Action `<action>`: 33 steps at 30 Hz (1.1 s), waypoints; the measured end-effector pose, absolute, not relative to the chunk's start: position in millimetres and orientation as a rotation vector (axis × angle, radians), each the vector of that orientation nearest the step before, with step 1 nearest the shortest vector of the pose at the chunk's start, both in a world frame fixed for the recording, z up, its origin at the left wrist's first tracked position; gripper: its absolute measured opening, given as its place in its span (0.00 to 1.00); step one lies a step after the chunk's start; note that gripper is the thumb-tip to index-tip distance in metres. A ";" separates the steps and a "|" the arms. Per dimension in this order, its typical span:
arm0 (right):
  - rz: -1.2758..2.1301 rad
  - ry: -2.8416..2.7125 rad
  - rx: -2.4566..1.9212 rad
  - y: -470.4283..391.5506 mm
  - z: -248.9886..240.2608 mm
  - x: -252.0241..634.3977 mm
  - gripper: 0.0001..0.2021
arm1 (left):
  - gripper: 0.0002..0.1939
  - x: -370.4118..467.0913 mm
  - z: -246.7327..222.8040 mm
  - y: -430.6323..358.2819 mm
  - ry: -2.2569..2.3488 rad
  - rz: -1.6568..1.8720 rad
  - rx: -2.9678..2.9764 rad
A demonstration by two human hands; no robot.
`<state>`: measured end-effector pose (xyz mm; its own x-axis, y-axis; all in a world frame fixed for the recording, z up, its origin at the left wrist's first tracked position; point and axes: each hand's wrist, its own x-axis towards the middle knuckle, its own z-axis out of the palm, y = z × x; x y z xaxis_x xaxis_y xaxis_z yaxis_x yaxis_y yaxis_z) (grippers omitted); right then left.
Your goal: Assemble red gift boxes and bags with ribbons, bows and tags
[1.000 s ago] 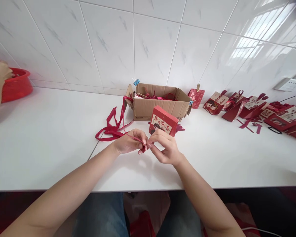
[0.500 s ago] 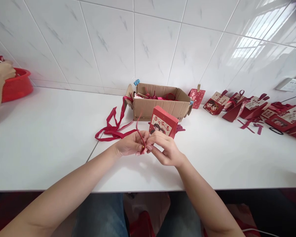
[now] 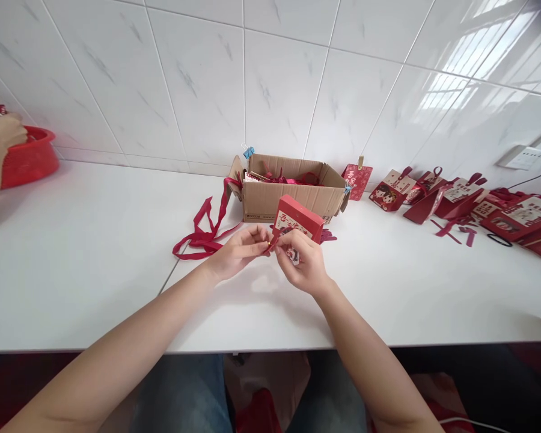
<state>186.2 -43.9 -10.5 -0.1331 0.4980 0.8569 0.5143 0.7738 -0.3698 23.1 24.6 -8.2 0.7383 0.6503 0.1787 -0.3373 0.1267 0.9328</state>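
Ribbon is pinched between our two hands, just in front of the red box; our left hand grips it between thumb and fingertips, closed around a small yellow bit; our right hand pinches it too, its fingertips almost meeting those of the left. As things now stand both grips share one small piece, so neither hand is free; how the piece is folded or fastened we cannot tell, as our fingers cover most of it.

Part of the red box is hidden behind our right hand; beyond that, away from us, is the carton, open, with more red strips inside; loose ribbon lies in loops beyond our left wrist; we cannot tell whether it joins the piece we hold. Well to the right of our right hand are printed boxes with loops on top; the card is nearer, against the wall. Far to the left of our left hand, another person's hand is at the red basin.
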 end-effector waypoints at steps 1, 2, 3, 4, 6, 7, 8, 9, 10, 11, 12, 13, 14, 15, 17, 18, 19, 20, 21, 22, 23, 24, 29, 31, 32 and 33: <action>-0.034 -1.737 -0.842 -42.0 -12.1 186.3 0.04 | 0.13 23.4 -7.1 24.2 0.362 0.775 1.282; -0.044 -1.705 -0.891 -40.1 -13.8 186.3 0.04 | 0.13 23.7 -6.5 23.8 0.428 0.814 1.328; -0.050 -1.673 -0.937 -38.3 -15.5 186.2 0.04 | 0.13 24.0 -6.2 23.2 0.495 0.854 1.387; -0.053 -1.644 -0.975 -36.7 -17.2 186.1 0.04 | 0.14 24.4 -6.2 22.4 0.553 0.892 1.458; -0.048 -1.605 -1.027 -34.1 -20.3 185.7 0.04 | 0.14 25.1 -6.8 20.1 0.617 0.944 1.619; -0.043 -1.597 -1.042 -33.3 -21.5 185.5 0.04 | 0.14 25.4 -7.4 18.9 0.622 0.954 1.695; -0.039 -1.595 -1.053 -32.7 -22.5 185.3 0.04 | 0.15 25.7 -8.1 17.8 0.617 0.958 1.763; -0.036 -1.599 -1.060 -32.3 -23.3 185.0 0.04 | 0.15 25.9 -8.8 16.9 0.611 0.964 1.818; -0.039 -1.604 -1.065 -32.0 -23.8 184.8 0.04 | 0.15 26.1 -9.6 16.2 0.612 0.978 1.859; -0.047 -1.606 -1.067 -31.8 -24.1 184.6 0.04 | 0.15 26.3 -10.2 15.9 0.623 0.998 1.887; -0.057 -1.606 -1.066 -31.6 -24.4 184.4 0.04 | 0.15 26.5 -10.8 15.7 0.640 1.020 1.902; -0.067 -1.605 -1.062 -31.3 -24.6 184.2 0.04 | 0.14 26.6 -11.2 15.7 0.662 1.040 1.909; -0.075 -1.605 -1.057 -31.1 -24.8 184.1 0.04 | 0.14 26.6 -11.4 15.7 0.688 1.062 1.910; -0.082 -1.607 -1.049 -30.9 -25.0 183.9 0.04 | 0.13 26.7 -11.6 15.7 0.712 1.088 1.913; -0.092 -1.615 -1.035 -30.7 -25.3 183.4 0.04 | 0.12 26.5 -11.7 15.4 0.747 1.141 1.935; -0.096 -1.620 -1.032 -30.7 -25.4 183.1 0.04 | 0.11 26.4 -11.9 15.1 0.758 1.160 1.955; -0.100 -1.623 -1.032 -30.8 -25.4 182.8 0.04 | 0.11 26.3 -12.0 14.8 0.768 1.169 1.977; -0.100 -1.624 -1.035 -31.0 -25.4 182.4 0.04 | 0.11 26.3 -12.4 14.4 0.776 1.172 1.998; -0.099 -1.623 -1.038 -31.2 -25.4 182.1 0.04 | 0.11 26.2 -12.8 14.1 0.784 1.172 2.018; -0.097 -1.620 -1.039 -31.4 -25.4 181.8 0.05 | 0.10 26.3 -13.5 13.8 0.794 1.179 2.036; -0.094 -1.614 -1.040 -31.5 -25.5 181.5 0.05 | 0.09 26.5 -14.2 13.6 0.801 1.198 2.052; -0.090 -1.607 -1.040 -31.6 -25.6 181.3 0.05 | 0.08 26.7 -15.1 13.5 0.801 1.226 2.070; -0.101 -1.589 -1.042 -31.2 -26.7 180.2 0.05 | 0.05 28.8 -18.5 12.8 0.768 1.417 2.164; -0.120 -1.575 -1.045 -30.7 -27.1 179.7 0.05 | 0.04 29.7 -18.5 12.1 0.770 1.477 2.174; -0.127 -1.568 -1.048 -30.5 -27.3 179.5 0.05 | 0.04 30.0 -18.1 11.6 0.771 1.496 2.174; -0.131 -1.562 -1.051 -30.2 -27.5 179.2 0.05 | 0.04 30.3 -17.6 11.2 0.774 1.507 2.169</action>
